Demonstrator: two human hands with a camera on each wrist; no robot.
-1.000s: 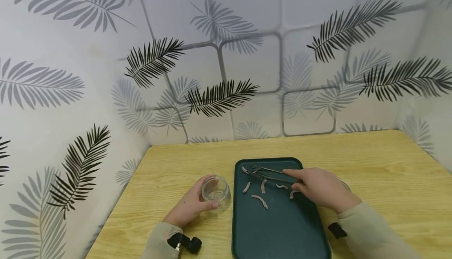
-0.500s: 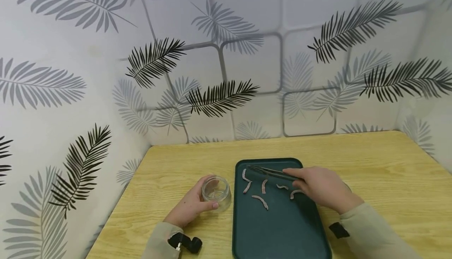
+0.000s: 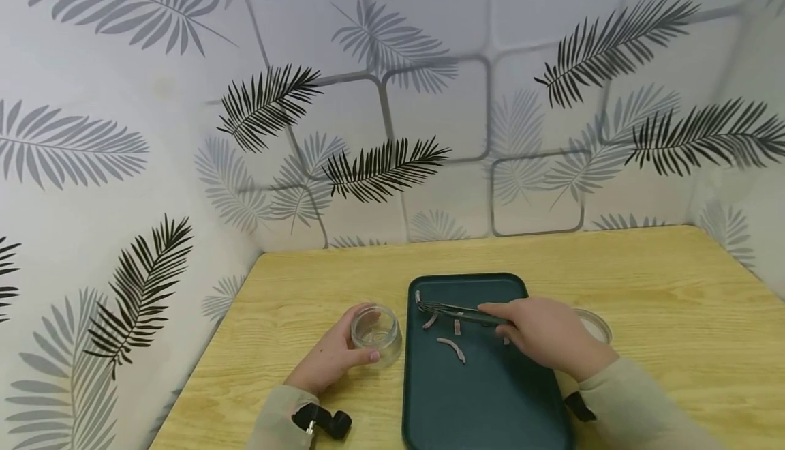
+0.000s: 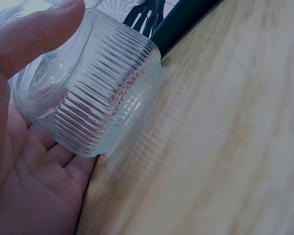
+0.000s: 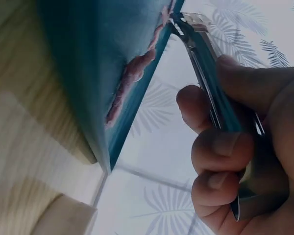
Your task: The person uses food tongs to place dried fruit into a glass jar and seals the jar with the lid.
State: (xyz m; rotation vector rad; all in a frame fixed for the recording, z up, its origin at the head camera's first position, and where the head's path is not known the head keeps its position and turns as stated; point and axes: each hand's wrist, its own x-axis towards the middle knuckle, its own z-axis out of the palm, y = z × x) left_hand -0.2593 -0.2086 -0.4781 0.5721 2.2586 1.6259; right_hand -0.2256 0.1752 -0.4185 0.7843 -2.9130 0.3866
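Note:
My left hand (image 3: 331, 354) holds a small clear glass jar (image 3: 377, 341) beside the tray's left edge, thumb on the near side. In the left wrist view the jar (image 4: 103, 83) shows ribbed walls, and the thumb lies across it. My right hand (image 3: 546, 334) grips metal tongs (image 3: 469, 313), reaching left over the dark green tray (image 3: 484, 409). Their slotted tips overlap a thin pinkish strip (image 3: 418, 296) near the tray's far left corner. Several similar strips, one of them a curved strip (image 3: 452, 349), lie around the tongs, some partly hidden. In the right wrist view, fingers curl around the tongs (image 5: 206, 73).
A round clear glass piece (image 3: 595, 326) lies on the wooden table (image 3: 681, 293) right of the tray, partly behind the right hand. Black camera mounts (image 3: 328, 423) sit at the wrists. A leaf-patterned wall (image 3: 392, 211) stands behind the table's far edge.
The tongs were spread a second ago, then closed. Now their tips sit further left, over the leftmost strip. My right hand has shifted slightly left; my left hand with the jar stays put.

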